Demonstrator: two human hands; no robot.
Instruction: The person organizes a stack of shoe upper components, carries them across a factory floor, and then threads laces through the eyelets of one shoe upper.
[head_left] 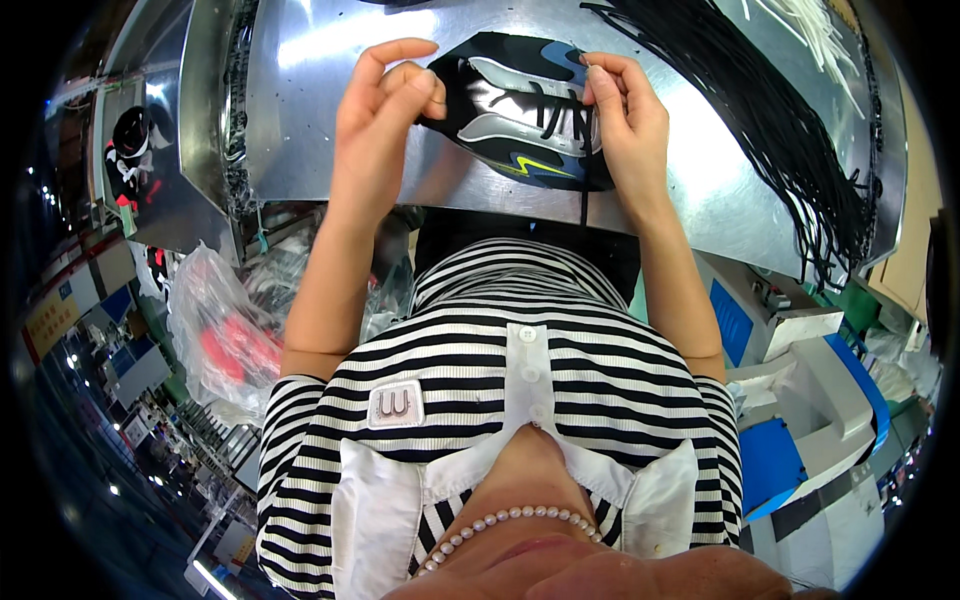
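Note:
A low-cut shoe point(520, 165) in black, grey and blue with a yellow mark lies sideways on a shiny metal worktop. A black shoelace point(548, 112) crosses the right part of its opening, and one length hangs past the near side. At the shoe's left end is my left hand point(385, 110), its thumb pinched against curled fingers and the index finger raised; what they pinch is hard to make out. My right hand point(630, 110) is by the shoe's right end, thumb and index finger pressed together at its far edge on something too small to name.
A thick bundle of black laces point(770, 120) spreads over the right of the metal worktop point(300, 110), with white laces point(815, 35) behind it. Below left hangs a clear plastic bag point(215, 330) with red contents. A blue and white machine point(810, 400) stands below right.

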